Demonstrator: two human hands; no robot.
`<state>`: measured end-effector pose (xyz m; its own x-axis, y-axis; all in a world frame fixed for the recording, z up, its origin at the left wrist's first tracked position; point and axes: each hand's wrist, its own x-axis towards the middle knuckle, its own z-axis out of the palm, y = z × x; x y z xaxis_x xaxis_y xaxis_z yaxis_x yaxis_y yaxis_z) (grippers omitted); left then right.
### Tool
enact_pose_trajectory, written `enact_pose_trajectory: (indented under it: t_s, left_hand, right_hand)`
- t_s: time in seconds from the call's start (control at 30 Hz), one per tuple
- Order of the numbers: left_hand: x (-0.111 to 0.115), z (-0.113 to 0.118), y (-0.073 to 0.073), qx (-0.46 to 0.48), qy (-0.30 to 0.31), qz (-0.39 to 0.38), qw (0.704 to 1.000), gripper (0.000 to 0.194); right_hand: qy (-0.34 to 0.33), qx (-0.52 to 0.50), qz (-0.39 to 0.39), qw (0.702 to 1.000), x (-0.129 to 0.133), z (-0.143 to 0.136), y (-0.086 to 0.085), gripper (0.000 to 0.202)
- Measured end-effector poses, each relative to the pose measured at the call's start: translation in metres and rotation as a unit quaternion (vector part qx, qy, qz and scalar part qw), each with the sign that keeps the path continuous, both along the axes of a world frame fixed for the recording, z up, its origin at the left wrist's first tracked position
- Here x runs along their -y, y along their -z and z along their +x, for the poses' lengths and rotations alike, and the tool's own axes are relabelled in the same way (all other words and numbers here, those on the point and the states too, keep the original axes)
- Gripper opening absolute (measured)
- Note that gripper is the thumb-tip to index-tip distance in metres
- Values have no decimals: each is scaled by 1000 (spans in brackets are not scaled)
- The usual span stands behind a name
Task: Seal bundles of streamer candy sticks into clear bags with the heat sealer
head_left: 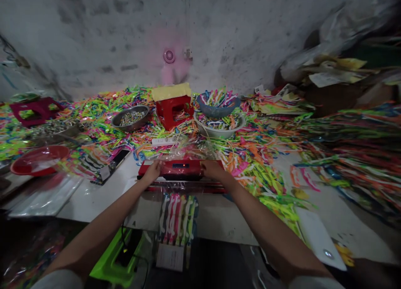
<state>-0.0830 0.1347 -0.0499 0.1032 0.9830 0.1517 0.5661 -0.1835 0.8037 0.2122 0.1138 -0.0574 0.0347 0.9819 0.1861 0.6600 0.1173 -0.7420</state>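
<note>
Red sealer (181, 172) lies on a cluttered white table (89, 199) by a stained wall (125, 34), both hands (153, 171) (214, 171) clasping its ends.

a long red machine (181, 172) lies on the bench (94, 197), its small light glowing orange; below it, one transparent bag (177, 226) of colourful strips reaches past the edge.

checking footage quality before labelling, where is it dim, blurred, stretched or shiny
Head view: dim overall, darkest below the white table; head view: the long red boxy device looks fairly clear, the heap of thin multicoloured strips at right is smeared and stretched; head view: pale glare on the clear plastic bags at left.
</note>
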Motion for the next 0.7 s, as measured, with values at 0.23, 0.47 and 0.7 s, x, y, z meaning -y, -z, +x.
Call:
enact_pose_trajectory:
  t_s: [0.23,0.47,0.7]
  left_hand:
    - [12,-11,-8,26,156,-47,986,34]
    - [38,-17,-7,-132,222,32,965,20]
    - [81,-4,27,-102,176,28,979,39]
  right_hand:
    - [-63,-9,-2,998,14,4,-9,14]
    - [-172,87,-16,981,64,-14,6,37]
    - [-189,258,26,947,93,-37,52,61]
